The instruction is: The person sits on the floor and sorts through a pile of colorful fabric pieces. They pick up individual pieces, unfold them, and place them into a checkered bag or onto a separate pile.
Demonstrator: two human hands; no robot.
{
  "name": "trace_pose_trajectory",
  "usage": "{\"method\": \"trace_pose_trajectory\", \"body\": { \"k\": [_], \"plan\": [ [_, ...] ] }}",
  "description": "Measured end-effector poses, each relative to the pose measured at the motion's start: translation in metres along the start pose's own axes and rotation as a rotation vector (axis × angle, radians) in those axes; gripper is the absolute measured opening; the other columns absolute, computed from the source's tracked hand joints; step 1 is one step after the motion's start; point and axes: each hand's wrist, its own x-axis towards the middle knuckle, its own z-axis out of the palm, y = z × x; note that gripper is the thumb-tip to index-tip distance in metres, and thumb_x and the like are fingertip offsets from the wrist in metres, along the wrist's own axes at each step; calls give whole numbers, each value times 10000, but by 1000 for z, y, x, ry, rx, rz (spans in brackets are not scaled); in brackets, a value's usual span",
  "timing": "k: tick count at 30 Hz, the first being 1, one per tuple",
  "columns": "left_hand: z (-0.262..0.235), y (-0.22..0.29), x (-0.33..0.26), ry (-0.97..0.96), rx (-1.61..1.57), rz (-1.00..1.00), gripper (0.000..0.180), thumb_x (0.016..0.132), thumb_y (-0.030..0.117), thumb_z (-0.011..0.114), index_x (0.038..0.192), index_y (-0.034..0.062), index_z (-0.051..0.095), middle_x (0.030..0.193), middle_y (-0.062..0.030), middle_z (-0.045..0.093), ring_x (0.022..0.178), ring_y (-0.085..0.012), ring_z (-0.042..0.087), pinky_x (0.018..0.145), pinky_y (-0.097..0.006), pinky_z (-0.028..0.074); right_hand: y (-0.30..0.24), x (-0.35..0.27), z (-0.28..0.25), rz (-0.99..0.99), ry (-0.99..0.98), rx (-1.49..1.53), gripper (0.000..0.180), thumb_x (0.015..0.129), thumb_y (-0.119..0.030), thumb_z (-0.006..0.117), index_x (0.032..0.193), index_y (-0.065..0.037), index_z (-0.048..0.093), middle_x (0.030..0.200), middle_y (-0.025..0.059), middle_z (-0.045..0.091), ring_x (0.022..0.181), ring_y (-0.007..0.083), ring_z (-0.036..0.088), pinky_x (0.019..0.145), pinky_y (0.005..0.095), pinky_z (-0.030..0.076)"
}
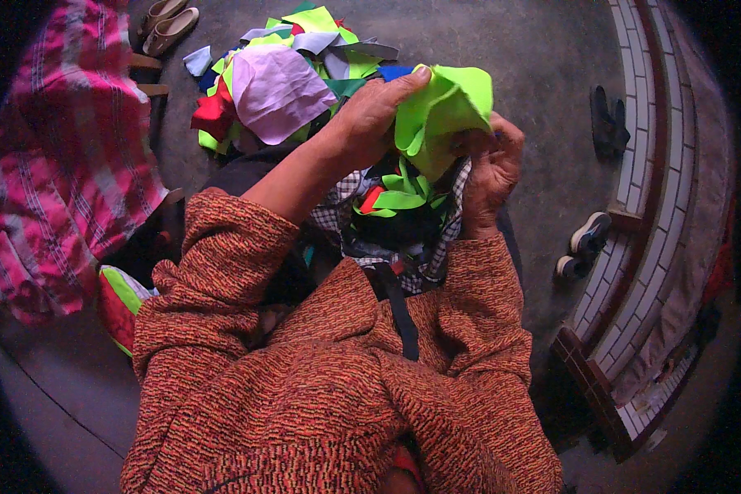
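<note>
Between my two hands is a folded neon-green fabric piece (440, 107), held up above my lap. My left hand (375, 115) pinches its upper left edge, thumb on top. The fingers of my right hand (496, 160) are curled in at its lower right side and seem to grip the cloth there; their tips are partly hidden. Below, a black-and-white checked cloth (335, 198) lies across my lap with smaller green scraps (399, 198) and a red scrap (371, 199) on it.
Ahead on the floor, a heap of coloured scraps (362, 62) includes a round lilac piece (276, 92). Pink plaid cloth (74, 165) hangs at left, with tan shoes (170, 29) behind it. To the right are dark footwear (608, 123), sneakers (589, 235) and a tiled step (634, 173).
</note>
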Motion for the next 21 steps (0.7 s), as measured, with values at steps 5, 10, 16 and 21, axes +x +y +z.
{"method": "trace_pose_trajectory", "body": {
  "k": [5, 10, 16, 21],
  "plan": [
    [9, 3, -4, 67, 4, 70, 468, 905, 436, 483, 1057, 2, 569, 978, -104, 632, 827, -189, 633, 720, -320, 507, 7, 7, -8, -117, 84, 157, 301, 894, -190, 572, 1129, -92, 411, 1068, 59, 514, 959, 153, 526, 811, 311, 466],
    [10, 4, -4, 196, 7, 116, 497, 905, 488, 448, 1076, 37, 566, 975, -93, 636, 777, -181, 640, 589, -322, 520, 0, 13, -15, -127, 356, 25, 318, 881, -194, 584, 1087, -75, 372, 1018, 74, 474, 937, 176, 526, 826, 325, 473],
    [10, 8, -3, 271, -73, 236, 459, 929, 414, 447, 1136, 12, 523, 1067, -121, 609, 946, -233, 613, 823, -378, 492, -12, 10, -11, -188, 339, -30, 364, 917, -314, 511, 1100, -33, 369, 1047, 82, 428, 988, 167, 481, 847, 334, 443],
    [8, 12, -2, 262, -146, 322, 445, 937, 389, 443, 1167, 12, 499, 1109, -130, 594, 1015, -248, 590, 905, -391, 460, 14, 22, -40, -317, 220, 285, 337, 878, -203, 554, 1111, -71, 348, 1094, 131, 502, 1016, 218, 510, 903, 376, 441]
  ]
}}
